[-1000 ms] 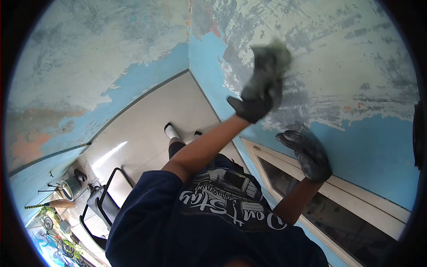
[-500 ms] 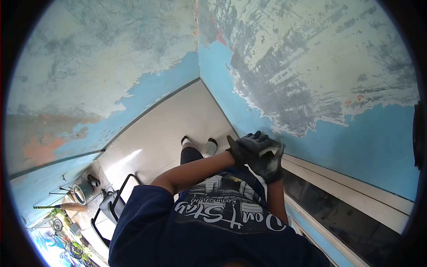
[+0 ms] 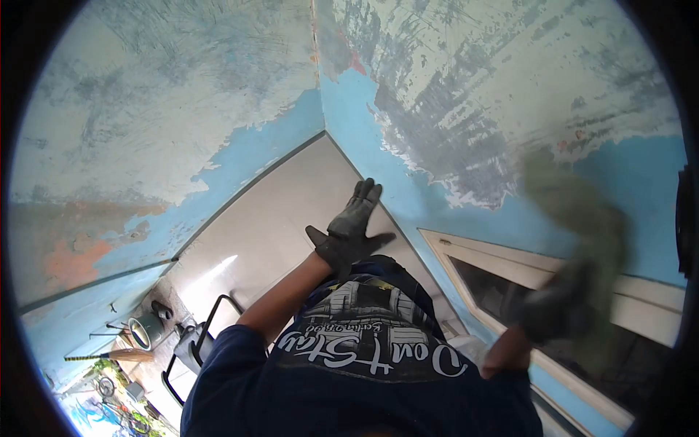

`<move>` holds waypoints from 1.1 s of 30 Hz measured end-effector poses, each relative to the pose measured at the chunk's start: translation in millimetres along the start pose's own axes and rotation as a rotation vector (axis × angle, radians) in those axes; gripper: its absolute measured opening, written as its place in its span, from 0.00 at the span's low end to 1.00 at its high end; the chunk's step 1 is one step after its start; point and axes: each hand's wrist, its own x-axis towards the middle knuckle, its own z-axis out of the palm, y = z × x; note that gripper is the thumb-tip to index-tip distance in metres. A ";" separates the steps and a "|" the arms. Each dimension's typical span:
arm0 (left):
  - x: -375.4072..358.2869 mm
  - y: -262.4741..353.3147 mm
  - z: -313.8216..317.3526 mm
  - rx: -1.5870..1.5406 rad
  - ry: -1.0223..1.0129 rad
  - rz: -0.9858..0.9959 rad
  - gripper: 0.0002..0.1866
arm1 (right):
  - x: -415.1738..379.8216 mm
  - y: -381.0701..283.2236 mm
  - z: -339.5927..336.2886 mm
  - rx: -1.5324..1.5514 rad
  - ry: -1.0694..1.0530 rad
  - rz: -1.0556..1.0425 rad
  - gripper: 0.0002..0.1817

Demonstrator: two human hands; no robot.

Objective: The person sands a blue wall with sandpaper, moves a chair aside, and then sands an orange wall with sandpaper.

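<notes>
Greenish cloth (image 3: pixel 603 229) blurring at right, beside right hand (image 3: pixel 550 309), overlapping window frame (image 3: pixel 495 258); cannot tell whether that grip is clamping. Left hand (image 3: pixel 352 229) holding fingers apart, empty. Risk: cloth snagging on window frame if swinging too close. Long axis slanting far-left to near-right, far end pointing toward scuffed wall (image 3: pixel 473 146).

Your 2 gloves (image 3: pixel 349 237) look matt and dark; the greenish cloth (image 3: pixel 601 211) is too blurred to show texture. Your T-shirt (image 3: pixel 364 390) is matt, printed fabric. The wall (image 3: pixel 451 102) is rough where bare, smooth where blue-painted; the floor (image 3: pixel 269 218), smooth, faintly glossy.
</notes>
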 end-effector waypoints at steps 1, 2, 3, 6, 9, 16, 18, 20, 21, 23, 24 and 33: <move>-6.7 -6.5 -0.2 -0.001 -0.012 0.013 0.52 | 19.1 20.9 -16.7 -0.139 0.225 0.153 0.24; -12.6 -12.5 1.5 -0.226 -0.054 -0.178 0.49 | 80.6 2.6 -45.3 -0.523 0.271 0.050 0.19; -14.9 -20.5 8.2 -0.450 -0.094 -0.363 0.45 | 78.2 16.4 -41.3 -0.545 0.279 0.056 0.19; -4.0 -8.3 12.3 -1.193 -0.160 -0.242 0.35 | 85.2 34.7 -26.6 0.247 -0.004 -0.188 0.23; 10.7 13.3 -7.7 -1.831 -0.271 -0.200 0.31 | 79.6 -65.8 -15.4 0.827 -0.270 -0.230 0.25; -9.5 3.8 -47.8 -1.843 -0.312 -0.045 0.30 | 11.1 -159.7 10.9 2.047 -0.900 1.113 0.30; -13.5 21.5 -65.4 -1.084 -0.056 0.176 0.28 | -11.4 -172.5 9.4 1.941 -0.915 0.993 0.32; -19.3 31.3 -73.4 -1.206 -0.093 -0.037 0.27 | -32.0 -171.2 4.5 2.218 -1.038 1.051 0.33; -20.6 40.7 -81.8 -1.324 -0.131 -0.247 0.27 | -31.0 -172.7 -1.2 2.495 -1.155 1.097 0.33; -26.5 48.6 -89.6 -1.097 -0.085 -0.268 0.21 | -37.4 -175.6 -0.8 2.432 -1.243 0.840 0.34; -31.7 42.2 -84.4 -1.080 -0.046 -0.258 0.18 | -51.4 -173.9 6.5 2.519 -1.270 0.928 0.35; -44.2 62.4 -110.3 -0.731 0.198 -0.248 0.13 | 36.2 -184.9 -34.6 1.876 -1.456 0.622 0.29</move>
